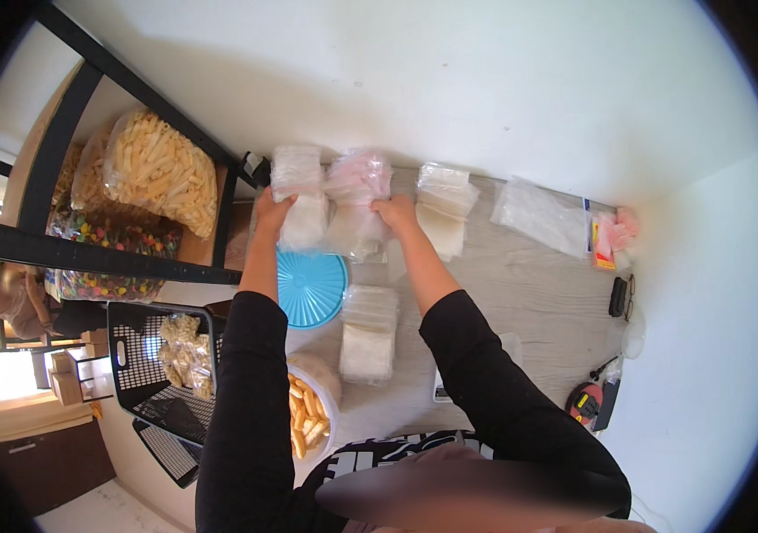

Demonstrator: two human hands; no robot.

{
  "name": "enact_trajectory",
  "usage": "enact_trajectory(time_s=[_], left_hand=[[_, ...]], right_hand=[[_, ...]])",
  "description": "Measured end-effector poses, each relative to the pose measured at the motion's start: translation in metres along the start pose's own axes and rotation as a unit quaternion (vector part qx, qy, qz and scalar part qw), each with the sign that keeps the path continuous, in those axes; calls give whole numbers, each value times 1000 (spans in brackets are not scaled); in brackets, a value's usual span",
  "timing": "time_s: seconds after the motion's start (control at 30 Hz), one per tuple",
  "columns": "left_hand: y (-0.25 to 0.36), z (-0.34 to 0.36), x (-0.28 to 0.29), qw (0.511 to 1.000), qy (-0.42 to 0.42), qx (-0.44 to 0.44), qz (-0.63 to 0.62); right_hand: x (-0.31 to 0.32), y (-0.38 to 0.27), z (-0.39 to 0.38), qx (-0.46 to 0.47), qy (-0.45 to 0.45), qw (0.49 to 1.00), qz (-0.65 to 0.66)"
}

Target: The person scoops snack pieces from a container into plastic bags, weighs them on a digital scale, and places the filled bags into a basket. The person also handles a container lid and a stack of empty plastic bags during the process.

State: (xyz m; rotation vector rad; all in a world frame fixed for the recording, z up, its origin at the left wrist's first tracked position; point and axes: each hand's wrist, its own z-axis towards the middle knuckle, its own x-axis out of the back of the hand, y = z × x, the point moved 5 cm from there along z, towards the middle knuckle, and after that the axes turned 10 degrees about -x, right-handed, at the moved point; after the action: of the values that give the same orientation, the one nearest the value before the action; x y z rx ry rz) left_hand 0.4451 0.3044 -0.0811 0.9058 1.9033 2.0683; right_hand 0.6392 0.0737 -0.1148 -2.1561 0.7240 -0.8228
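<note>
My left hand grips the left edge of a stack of clear plastic bags by the wall, thumb over it. My right hand holds the right edge of the neighbouring pinkish stack of plastic bags; some of its fingers are hidden. The two stacks lie side by side between my hands. Just right of my right hand is another stack of plastic bags. Nearer to me lies one more stack of plastic bags, beside a round blue lid.
A tub of stick-shaped snacks stands by my left forearm. On the left are a black crate with small bags and a shelf with big snack bags. Loose plastic sheeting and a red-black device lie right. A person sits far left.
</note>
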Motion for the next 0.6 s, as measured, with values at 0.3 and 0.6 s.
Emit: enact_trajectory(time_s=[0.3,0.6], left_hand=[[9,-6,-19,994,-13,58,-94],[18,-29,-125,918,-198,148,-309]], right_hand=[[87,-54,-55,42,-51,988,137],[102,-58,-55,4,-132,974,187]])
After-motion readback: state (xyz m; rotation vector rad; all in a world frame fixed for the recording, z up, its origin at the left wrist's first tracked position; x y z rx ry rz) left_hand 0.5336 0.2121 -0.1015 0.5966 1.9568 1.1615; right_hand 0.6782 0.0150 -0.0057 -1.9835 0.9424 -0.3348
